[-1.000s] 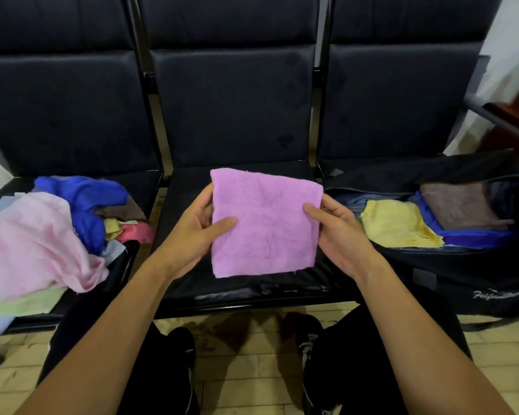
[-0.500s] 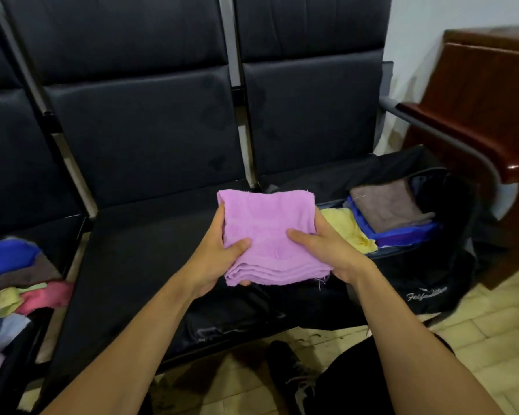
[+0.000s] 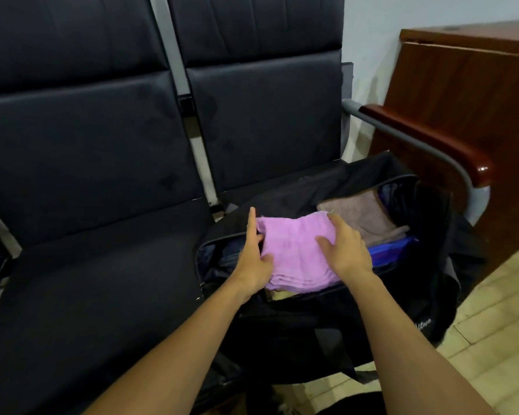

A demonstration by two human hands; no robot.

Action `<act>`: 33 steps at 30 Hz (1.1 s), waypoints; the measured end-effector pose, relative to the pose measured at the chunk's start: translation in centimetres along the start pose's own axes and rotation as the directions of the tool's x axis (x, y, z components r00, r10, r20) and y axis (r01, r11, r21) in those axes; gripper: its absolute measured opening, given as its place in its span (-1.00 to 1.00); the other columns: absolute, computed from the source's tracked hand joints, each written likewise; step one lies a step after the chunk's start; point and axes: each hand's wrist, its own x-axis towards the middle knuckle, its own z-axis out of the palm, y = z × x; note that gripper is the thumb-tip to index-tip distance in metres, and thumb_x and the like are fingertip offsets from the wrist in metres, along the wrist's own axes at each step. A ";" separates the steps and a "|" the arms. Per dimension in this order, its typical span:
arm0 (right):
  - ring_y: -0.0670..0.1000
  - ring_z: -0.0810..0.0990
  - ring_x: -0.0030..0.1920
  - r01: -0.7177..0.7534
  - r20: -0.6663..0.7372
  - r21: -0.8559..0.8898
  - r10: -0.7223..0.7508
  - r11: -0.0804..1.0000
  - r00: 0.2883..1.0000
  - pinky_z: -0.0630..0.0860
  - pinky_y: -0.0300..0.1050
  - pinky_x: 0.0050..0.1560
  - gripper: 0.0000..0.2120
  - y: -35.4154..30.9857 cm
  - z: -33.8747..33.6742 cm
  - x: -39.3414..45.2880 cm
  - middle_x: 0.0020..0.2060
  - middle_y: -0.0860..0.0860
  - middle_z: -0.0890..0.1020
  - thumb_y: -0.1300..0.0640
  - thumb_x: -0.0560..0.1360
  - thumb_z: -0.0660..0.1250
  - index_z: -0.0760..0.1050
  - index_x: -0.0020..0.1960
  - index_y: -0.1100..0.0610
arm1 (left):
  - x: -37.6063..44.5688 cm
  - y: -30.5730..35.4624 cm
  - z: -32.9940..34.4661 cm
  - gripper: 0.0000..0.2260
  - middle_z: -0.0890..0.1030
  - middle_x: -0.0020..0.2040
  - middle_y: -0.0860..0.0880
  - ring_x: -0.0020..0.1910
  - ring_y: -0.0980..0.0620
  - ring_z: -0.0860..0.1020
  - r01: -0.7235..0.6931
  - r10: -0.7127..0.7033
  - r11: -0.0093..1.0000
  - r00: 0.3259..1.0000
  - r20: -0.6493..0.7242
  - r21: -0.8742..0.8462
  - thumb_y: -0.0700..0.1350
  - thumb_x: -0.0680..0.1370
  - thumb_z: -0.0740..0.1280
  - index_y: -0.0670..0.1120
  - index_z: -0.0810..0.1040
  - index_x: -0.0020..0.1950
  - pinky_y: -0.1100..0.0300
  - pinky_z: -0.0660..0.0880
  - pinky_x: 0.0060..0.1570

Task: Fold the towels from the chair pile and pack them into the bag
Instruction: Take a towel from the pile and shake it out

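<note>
A row of black padded chairs (image 3: 102, 265) is being used as the work place, and the open black fabric duffel bag (image 3: 327, 319) is sitting on the right-hand seat, already being filled with a folded grey-brown towel (image 3: 366, 217) over a blue one (image 3: 393, 250). The folded lilac terry towel (image 3: 294, 253) is being laid in the bag's near half, over a pale yellow edge, with the left hand (image 3: 253, 259) at its left side and the right hand (image 3: 346, 250) resting on top, fingers (image 3: 331, 218) spread and straight, gripping nothing. The chair pile is not being shown, so what is left cannot be told.

Folded towel (image 3: 294, 250) in bag (image 3: 312, 324), bag on right seat (image 3: 267, 127).
</note>
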 end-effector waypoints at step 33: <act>0.17 0.37 0.44 -0.090 0.231 -0.366 0.184 0.926 0.955 0.24 0.12 0.41 -0.41 3.6 1.1 2.2 0.48 0.10 0.34 -0.19 0.64 0.08 0.10 0.59 -0.01 | -0.1 -0.3 1.7 -0.50 0.08 0.19 0.02 -0.21 0.05 0.42 0.027 -0.039 0.852 0.999 0.013 0.523 -0.24 0.54 0.32 -0.22 0.23 0.43 0.19 0.52 -0.09</act>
